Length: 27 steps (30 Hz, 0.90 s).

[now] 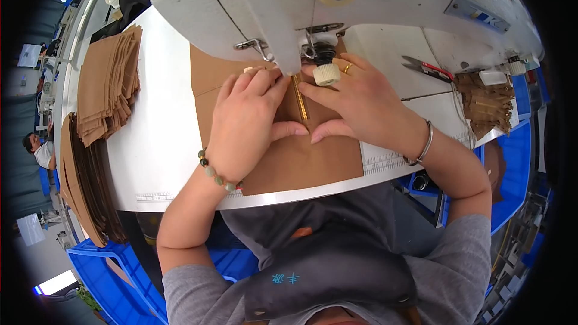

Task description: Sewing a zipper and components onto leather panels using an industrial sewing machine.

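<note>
I have the brown panel point(283, 171) lying flat at the middle of the white table point(162, 150), its near side running close along the front edge and its far part beneath the head of the sewing machine point(385, 0). A zipper point(303, 105) with gold teeth runs up the panel toward the needle area, which I cannot make out behind the machine's parts. On my left, the left hand point(248, 108) rests on the panel beside the zipper, fingers loosely bent and thumb stretched toward the zipper's near end. The right hand point(367, 99) lies on the other side, fingers extended with the index tip at the zipper, some of them partly hidden by a cream knob point(327, 74). Both hands look unclosed, laid over the material; I cannot tell whether any fingertip pinches it. The thumb tips sit close together, just apart. Toward the table's far left corner I see a stack of brown pieces point(108, 81), and at the left edge a pile of darker-edged panels point(84, 174). Near the right edge lie snips point(428, 68) with a red handle, and just beside them a bundle of brown pieces point(487, 105), with a blue bin point(519, 171) beyond that edge
</note>
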### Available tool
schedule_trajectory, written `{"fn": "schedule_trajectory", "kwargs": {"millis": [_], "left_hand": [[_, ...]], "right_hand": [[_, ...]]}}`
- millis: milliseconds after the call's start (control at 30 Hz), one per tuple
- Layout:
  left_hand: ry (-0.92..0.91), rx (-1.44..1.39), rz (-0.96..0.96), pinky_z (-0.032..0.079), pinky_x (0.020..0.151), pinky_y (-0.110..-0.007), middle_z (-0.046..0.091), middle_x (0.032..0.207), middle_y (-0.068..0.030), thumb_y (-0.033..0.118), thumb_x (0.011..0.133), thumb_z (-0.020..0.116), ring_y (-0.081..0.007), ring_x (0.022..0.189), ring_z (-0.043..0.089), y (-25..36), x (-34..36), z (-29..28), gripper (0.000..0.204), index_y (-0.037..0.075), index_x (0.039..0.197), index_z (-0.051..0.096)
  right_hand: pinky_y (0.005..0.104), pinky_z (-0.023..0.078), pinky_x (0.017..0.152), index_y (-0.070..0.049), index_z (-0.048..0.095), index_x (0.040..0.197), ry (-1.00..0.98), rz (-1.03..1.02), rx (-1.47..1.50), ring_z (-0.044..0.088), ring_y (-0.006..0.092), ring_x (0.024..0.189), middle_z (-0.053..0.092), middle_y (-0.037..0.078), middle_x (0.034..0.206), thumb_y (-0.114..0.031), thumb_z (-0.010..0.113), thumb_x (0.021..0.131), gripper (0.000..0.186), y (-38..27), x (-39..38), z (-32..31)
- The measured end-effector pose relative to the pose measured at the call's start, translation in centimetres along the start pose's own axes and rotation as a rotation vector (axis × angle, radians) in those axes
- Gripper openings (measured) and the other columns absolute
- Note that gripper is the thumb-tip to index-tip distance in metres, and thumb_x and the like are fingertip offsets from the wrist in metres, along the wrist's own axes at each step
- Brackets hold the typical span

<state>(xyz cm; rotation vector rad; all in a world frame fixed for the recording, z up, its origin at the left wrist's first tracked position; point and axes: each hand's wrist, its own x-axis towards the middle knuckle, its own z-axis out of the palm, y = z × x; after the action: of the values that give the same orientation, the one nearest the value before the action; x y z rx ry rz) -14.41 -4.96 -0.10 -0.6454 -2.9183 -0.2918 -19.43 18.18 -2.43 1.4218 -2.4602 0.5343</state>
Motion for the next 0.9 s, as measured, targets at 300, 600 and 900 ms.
{"fn": "schedule_trajectory", "kwargs": {"millis": [300,600,900], "left_hand": [[0.073,-0.155,-0.02,0.052,0.105,-0.042,0.067,0.136,-0.0126,0.033,0.078,0.085,-0.0331,0.131,0.061,1.8,-4.0,1.1,0.062,0.003,0.13,0.069],[0.123,-0.178,-0.022,0.053,0.105,-0.041,0.068,0.134,-0.0128,0.031,0.075,0.087,-0.0329,0.131,0.061,2.1,-4.1,1.5,0.062,0.003,0.128,0.071],[0.077,-0.14,0.03,0.053,0.104,-0.04,0.068,0.136,-0.0073,0.034,0.076,0.084,-0.0309,0.128,0.062,2.1,-3.6,0.8,0.06,0.005,0.127,0.071]], "right_hand": [[0.0395,0.05,0.1,-0.011,0.072,0.097,0.037,-0.065,0.142,0.065,0.0217,0.105,0.064,0.002,0.105,-0.039,0.083,0.07,0.04,-1.2,-1.1,-0.7],[0.0385,0.052,0.098,-0.013,0.07,0.095,0.054,-0.068,0.109,0.065,0.0201,0.104,0.063,0.0,0.103,-0.036,0.083,0.07,0.036,-1.7,-1.1,-0.7],[0.0397,0.052,0.098,-0.011,0.07,0.096,0.046,-0.077,0.047,0.064,0.0222,0.103,0.063,0.003,0.105,-0.036,0.082,0.071,0.038,-2.1,-1.2,-0.7]]}}
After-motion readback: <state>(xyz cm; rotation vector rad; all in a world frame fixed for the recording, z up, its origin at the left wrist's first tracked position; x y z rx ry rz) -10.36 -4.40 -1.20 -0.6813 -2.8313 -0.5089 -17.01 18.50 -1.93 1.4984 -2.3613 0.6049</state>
